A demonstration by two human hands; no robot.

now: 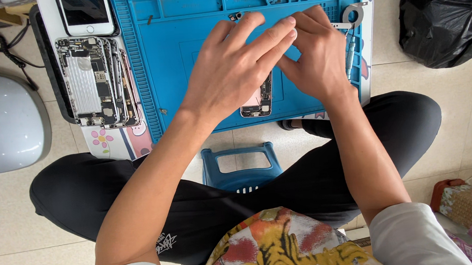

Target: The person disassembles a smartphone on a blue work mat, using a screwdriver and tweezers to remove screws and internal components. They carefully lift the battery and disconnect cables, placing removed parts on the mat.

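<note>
Lying on the blue mat near its front edge, an opened phone is mostly covered by two hands. The left hand is laid flat over it with fingers spread and reaching toward the mat's back edge. The right hand is set just beside it, fingers curled, their tips touching the left fingertips; whether anything is pinched there cannot be told. A screwdriver is seen near the mat's right edge, by the right hand. A stack of phone frames is kept off the mat's left edge, with a white phone behind it.
</note>
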